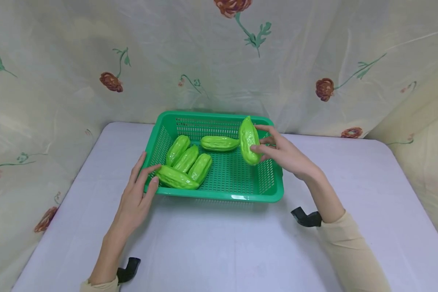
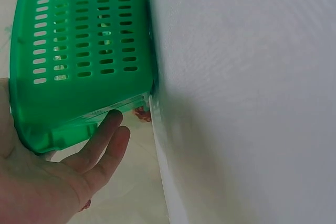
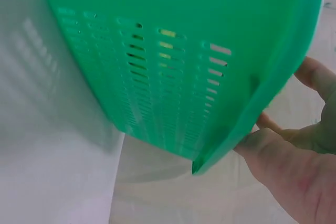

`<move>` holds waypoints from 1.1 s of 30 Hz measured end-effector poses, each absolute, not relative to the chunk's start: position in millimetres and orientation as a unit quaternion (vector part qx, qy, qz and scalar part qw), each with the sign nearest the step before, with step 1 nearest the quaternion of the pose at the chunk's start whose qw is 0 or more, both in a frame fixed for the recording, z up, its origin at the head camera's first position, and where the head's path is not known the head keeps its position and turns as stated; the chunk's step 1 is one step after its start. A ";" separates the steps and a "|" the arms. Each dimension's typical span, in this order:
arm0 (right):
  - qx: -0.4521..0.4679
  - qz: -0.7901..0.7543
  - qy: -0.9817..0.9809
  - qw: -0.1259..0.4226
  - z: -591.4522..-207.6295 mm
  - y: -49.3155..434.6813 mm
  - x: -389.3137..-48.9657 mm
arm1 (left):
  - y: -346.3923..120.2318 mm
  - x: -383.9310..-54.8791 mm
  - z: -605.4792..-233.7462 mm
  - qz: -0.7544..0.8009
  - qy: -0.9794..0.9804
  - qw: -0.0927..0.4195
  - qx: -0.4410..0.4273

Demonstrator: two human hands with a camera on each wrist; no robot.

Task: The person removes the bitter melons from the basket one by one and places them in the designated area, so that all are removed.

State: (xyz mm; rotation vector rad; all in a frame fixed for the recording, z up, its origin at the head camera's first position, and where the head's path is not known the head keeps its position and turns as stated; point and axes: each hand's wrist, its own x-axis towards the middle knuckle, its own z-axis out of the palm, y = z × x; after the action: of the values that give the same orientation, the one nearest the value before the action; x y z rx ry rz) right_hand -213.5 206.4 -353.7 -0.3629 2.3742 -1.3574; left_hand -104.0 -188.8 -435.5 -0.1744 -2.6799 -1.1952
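Currently, the right hand pinches one light green, ridged gourd between the thumb on its near face and fingers at its right side. Held gourd: near upright, narrow tip up, at the right end of a green slotted basket; cannot tell whether its lower end touches the basket floor. Left hand: fingers spread and mostly straight, laid at the basket's left rim near the front corner. Left wrist view shows two of these fingers stretched out beside the outer wall; contact there cannot be told. Five more gourds lie inside. Three slant side by side at the left; a front gourd lies across their near ends, its left end just beside the left fingertips. A back gourd lies crosswise near the rear wall, just left of the held one. Right wrist view: basket wall hides most of the contents, yellow-green showing through a few slots. Basket sits at the far side of a pale table, before a cloth with red-brown flowers. Beige sleeves cover both forearms; a black piece shows at each wrist.
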 end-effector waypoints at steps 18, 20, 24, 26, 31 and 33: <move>-0.040 -0.538 0.832 0.131 -353.5 248.0 -222.6 | -184.1 -106.7 -432.1 -0.402 -0.907 0.108 -0.072; -0.029 -0.549 0.827 0.122 -354.9 253.7 -223.1 | -183.7 -106.6 -432.5 -0.403 -0.906 0.107 -0.073; -0.009 -0.580 0.808 0.100 -359.7 263.5 -225.2 | -183.5 -105.2 -433.3 -0.404 -0.906 0.107 -0.074; -0.001 -0.594 0.799 0.091 -363.3 267.3 -226.8 | -183.9 -103.9 -433.3 -0.404 -0.906 0.106 -0.072; 0.023 -0.607 0.789 0.091 -375.3 276.6 -230.7 | -184.8 -101.2 -432.7 -0.402 -0.907 0.108 -0.068; 0.033 -0.610 0.785 0.103 -381.6 281.8 -232.7 | -184.6 -100.8 -432.8 -0.402 -0.907 0.108 -0.067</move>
State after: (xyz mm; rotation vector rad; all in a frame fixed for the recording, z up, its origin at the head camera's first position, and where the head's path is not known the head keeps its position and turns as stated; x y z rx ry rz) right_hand -232.7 281.8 -381.6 0.0987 2.3173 -1.7987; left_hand -100.8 -184.6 -432.8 -0.1985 -2.6685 -1.1836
